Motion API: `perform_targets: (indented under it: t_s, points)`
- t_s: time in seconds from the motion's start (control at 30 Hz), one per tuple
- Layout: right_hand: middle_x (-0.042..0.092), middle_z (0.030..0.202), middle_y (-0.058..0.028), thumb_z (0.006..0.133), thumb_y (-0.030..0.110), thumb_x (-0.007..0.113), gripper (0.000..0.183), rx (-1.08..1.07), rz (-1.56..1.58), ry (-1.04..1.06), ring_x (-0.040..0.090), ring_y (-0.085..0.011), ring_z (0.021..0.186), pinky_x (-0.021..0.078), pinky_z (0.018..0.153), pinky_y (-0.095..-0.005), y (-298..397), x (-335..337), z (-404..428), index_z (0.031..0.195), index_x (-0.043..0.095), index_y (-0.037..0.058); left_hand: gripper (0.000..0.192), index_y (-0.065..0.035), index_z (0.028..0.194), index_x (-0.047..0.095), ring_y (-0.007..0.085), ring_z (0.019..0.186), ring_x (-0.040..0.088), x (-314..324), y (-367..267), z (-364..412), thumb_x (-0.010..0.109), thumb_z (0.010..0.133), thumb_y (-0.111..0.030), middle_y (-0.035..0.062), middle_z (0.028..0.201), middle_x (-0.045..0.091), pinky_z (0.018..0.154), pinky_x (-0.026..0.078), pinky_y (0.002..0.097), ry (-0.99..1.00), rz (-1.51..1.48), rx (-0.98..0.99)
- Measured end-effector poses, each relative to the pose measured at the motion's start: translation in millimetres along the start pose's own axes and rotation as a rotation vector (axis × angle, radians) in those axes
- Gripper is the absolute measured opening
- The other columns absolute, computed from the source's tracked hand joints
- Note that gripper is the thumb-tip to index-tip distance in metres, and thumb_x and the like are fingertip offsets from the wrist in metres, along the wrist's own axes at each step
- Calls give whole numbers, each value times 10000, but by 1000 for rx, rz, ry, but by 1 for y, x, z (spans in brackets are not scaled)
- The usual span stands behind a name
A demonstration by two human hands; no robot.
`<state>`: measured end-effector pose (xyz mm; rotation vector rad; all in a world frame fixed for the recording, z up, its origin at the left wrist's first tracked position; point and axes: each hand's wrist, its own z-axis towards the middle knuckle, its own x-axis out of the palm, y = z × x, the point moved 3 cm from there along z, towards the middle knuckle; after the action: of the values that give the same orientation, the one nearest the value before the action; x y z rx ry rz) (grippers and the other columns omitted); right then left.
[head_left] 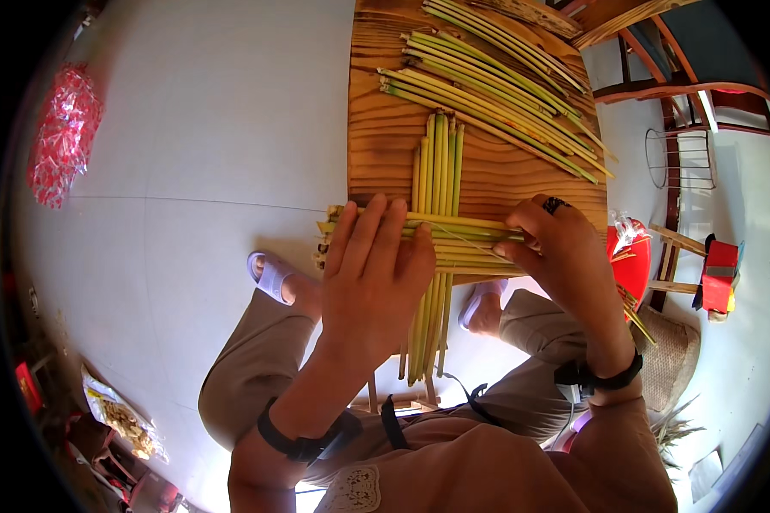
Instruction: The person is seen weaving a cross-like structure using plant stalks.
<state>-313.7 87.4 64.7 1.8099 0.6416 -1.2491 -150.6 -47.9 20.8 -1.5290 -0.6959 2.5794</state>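
Green and yellow plant stalks lie crosswise at the near edge of a wooden table (385,147). One bundle (437,167) points away from me and overhangs the near edge; across it lies a second bundle (468,247), running left to right. My left hand (375,256) rests flat on the left part of the crosswise bundle, fingers slightly spread. At that bundle's right end, my right hand (545,243) pinches, with a thin pale strand (459,237) running from its fingertips across the stalks toward my left thumb. Whether it also grips a stalk cannot be told.
More loose stalks (487,102) lie slantwise on the far part of the table. Right of the table are a red stool or container (632,256) with clear plastic, a wire rack (680,158), wooden chairs and a woven sack (667,359). A red-patterned plastic-wrapped bundle (66,134) lies far left.
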Motion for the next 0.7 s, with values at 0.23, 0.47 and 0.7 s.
perform_targets:
  t_s: [0.23, 0.47, 0.7]
  points:
    - [629, 817, -178, 811, 217, 742, 296, 19, 16, 36, 607, -380, 786, 472, 675, -473, 5, -16, -3, 1052, 628, 87, 274, -60, 1056, 687, 354, 1142, 602, -3, 1, -1, 666, 785, -25, 188, 1182, 645, 1019, 451, 517, -32, 2, 26]
    - [606, 837, -173, 950, 53, 523, 140, 151, 114, -198, 592, -301, 726, 457, 654, -383, 7, -68, -28, 1061, 607, 33, 282, -61, 1081, 661, 360, 1162, 589, -4, 1, -4, 640, 801, -39, 190, 1180, 645, 1044, 424, 518, -37, 22, 48]
    - [699, 990, -110, 964, 40, 557, 189, 312, -109, -395, 622, -133, 837, 476, 760, -243, -15, -140, -80, 1120, 660, 11, 240, -55, 1061, 652, 360, 1166, 583, -4, 1, -7, 631, 822, -63, 188, 1180, 646, 1039, 426, 514, -88, 20, 53]
